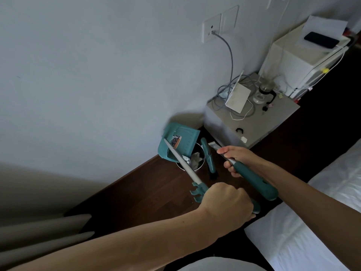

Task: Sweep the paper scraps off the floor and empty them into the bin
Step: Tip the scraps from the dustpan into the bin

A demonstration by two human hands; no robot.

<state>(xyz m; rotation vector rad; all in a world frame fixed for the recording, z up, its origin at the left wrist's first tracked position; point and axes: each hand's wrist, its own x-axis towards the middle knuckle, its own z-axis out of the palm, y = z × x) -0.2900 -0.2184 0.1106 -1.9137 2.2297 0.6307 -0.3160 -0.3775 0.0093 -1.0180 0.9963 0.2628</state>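
A: Now, item one, fingers: left hand (227,202) curled into a closed fist round the teal grip of the dustpan's pole; right hand (235,159) wrapped tight round the broom handle (254,178) where metal meets teal sleeve

B: Item two, what each hand carries?

A: Left: the pale pole runs up and away to the teal dustpan (178,142), tipped over the bin (192,159), its lip just above the rim. Right: the broom's narrow teal head (208,155) stands just beside the bin, bristles down toward the dark wood floor (148,184)

B: Item three, paper scraps?

A: Crumpled white and grey paper scraps (192,158) lying inside the bin. Whether any remain in the pan, cannot tell

B: Surroundings?

A: Bin against the pale wall (88,75); grey low cabinet (259,122) to its right, bearing cables and a glass jug (263,92); white bedding (312,222) at the near right edge
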